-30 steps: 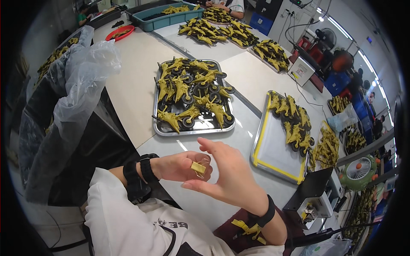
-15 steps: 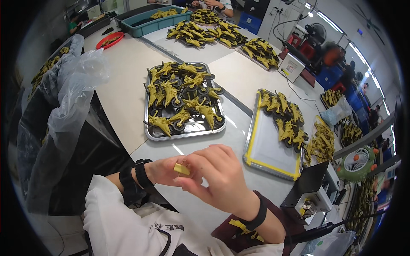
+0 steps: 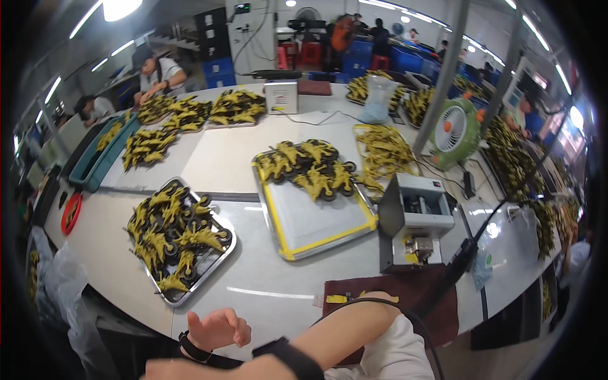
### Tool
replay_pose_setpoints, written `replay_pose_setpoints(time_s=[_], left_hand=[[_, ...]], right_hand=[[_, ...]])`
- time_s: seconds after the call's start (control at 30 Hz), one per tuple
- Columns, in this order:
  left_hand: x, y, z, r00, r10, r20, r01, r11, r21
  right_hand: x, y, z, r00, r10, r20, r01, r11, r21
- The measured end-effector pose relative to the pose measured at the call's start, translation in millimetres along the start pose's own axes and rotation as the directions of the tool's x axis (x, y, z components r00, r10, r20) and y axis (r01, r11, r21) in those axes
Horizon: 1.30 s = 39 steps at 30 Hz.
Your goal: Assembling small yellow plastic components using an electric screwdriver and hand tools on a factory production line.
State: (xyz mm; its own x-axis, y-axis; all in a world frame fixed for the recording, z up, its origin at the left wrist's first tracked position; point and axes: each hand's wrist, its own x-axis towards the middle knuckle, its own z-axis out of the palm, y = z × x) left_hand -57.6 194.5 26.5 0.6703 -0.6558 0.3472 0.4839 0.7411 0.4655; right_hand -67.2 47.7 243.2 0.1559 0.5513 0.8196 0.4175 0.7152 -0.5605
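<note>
Low in the head view, my left hand (image 3: 218, 328) is raised with the thumb apart from loosely curled fingers, and nothing shows in it. A dark band circles its wrist. My right forearm crosses from the right in front of my body; my right hand (image 3: 174, 370) is blurred and mostly cut off by the lower edge, its fingers hidden. Closest to my left hand is a metal tray (image 3: 229, 244) heaped with yellow toy motorcycles (image 3: 171, 237) with black wheels. Small yellow parts (image 3: 339, 298) lie on a dark red mat (image 3: 437, 304), partly behind my right arm.
A yellow-taped tray (image 3: 316, 231) carries more toy motorcycles at its far end. Right of it stands a grey bench machine (image 3: 415, 218), with a green fan (image 3: 451, 130) behind. Farther left are a teal bin (image 3: 88, 168) and a red bowl (image 3: 71, 215). A co-worker (image 3: 158, 76) bends over piled parts.
The view has swung right and up. My hands have dropped to the lower edge and look apart; the small yellow piece at my fingers before is no longer visible.
</note>
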Motion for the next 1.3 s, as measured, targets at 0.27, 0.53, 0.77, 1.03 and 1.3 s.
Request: replay_pose_setpoints(time_s=[0.27,0.53,0.77,1.03,1.3], left_hand=[[7.9,-9.7,6.8,0.995,-0.094,-0.018,0.094,0.995,0.016],[4.8,-9.6,11.4,0.993,-0.111,-0.048,0.112,0.994,0.012],[2.4,-10.9,9.0,0.99,-0.123,-0.066,0.125,0.992,0.013],[3.1,-12.0,12.9,0.99,-0.126,-0.067,0.126,0.992,0.0],[0.2,-12.9,14.0,0.988,-0.121,-0.1,0.116,0.992,-0.051]], right_hand=[[-8.1,-14.2,24.1,0.99,-0.078,0.116,0.092,0.989,-0.12],[-2.1,-16.3,27.8,0.998,0.016,0.064,-0.007,0.99,-0.138],[-5.9,-20.0,26.2,0.994,-0.04,0.104,0.059,0.981,-0.187],[-8.6,-23.4,23.7,0.964,-0.158,0.214,0.223,0.919,-0.325],[6.2,-26.6,15.3,0.954,-0.008,0.3,0.093,0.958,-0.27]])
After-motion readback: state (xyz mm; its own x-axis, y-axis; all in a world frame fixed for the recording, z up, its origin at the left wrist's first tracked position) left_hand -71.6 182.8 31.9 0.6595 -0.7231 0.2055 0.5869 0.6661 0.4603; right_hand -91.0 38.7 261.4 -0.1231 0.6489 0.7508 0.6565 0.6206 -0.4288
